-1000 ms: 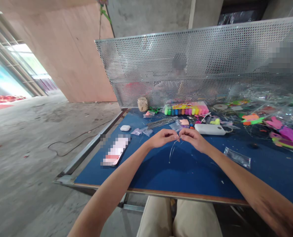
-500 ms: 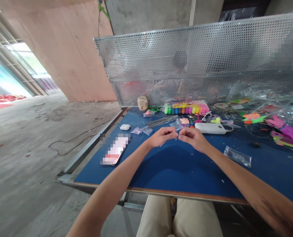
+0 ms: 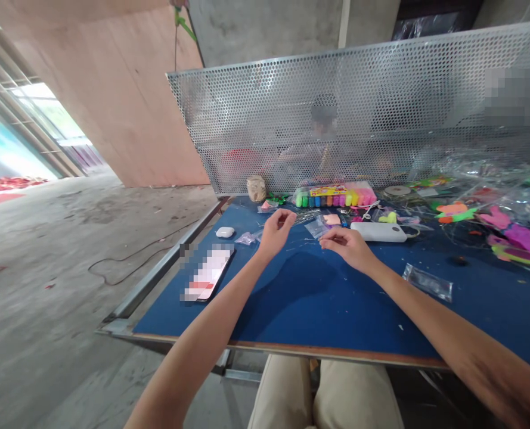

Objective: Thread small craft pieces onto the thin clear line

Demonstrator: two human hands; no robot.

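My left hand [image 3: 278, 231] is raised over the blue table [image 3: 300, 304], its fingers bent in a pinch near the bundle of thin wires [image 3: 307, 215]. What it pinches, if anything, is too small to make out. To its right my right hand [image 3: 346, 245] has thumb and fingertips together, and a thin strand seems to run left from them. Just behind the right hand lie small plastic bags [image 3: 317, 226] and a white power bank [image 3: 378, 232]. A gap separates the two hands.
A phone [image 3: 208, 274] and a white earphone case [image 3: 225, 232] lie at the left. Coloured clay sticks [image 3: 336, 195] stand before the perforated metal panel [image 3: 265, 125]. A clear bag [image 3: 428, 282] and bright foam shapes [image 3: 515, 235] lie at the right.
My left hand has moved left and away from my right hand, up toward the wires. My right hand has stayed nearly in place. The fingertips, close together before, are now apart.
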